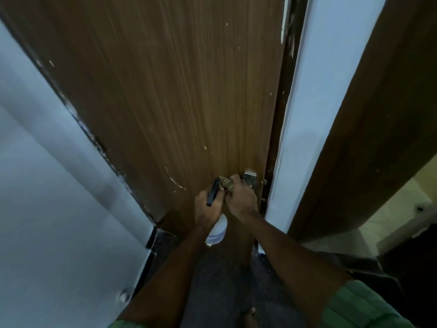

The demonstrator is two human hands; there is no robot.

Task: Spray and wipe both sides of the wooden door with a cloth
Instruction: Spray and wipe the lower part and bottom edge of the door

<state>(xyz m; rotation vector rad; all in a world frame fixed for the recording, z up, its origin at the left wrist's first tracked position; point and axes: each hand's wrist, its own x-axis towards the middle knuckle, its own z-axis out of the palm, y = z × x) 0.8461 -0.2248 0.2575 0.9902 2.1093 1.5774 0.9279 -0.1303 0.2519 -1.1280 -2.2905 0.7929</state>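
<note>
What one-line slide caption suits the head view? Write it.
Left hand holds a spray bottle; right hand grips a cloth beside the wooden door lock.

the wooden door (179, 91) is warm brown with fine vertical grain and a few pale scuffs. the spray bottle (217, 230) is white with a black trigger head. the cloth (226, 182) looks olive and tan, maybe striped — too blurred to be sure. walls (35, 185) are pale blue-grey, the sleeve (359, 306) green, the handle plate (250, 177) silvery.
</note>
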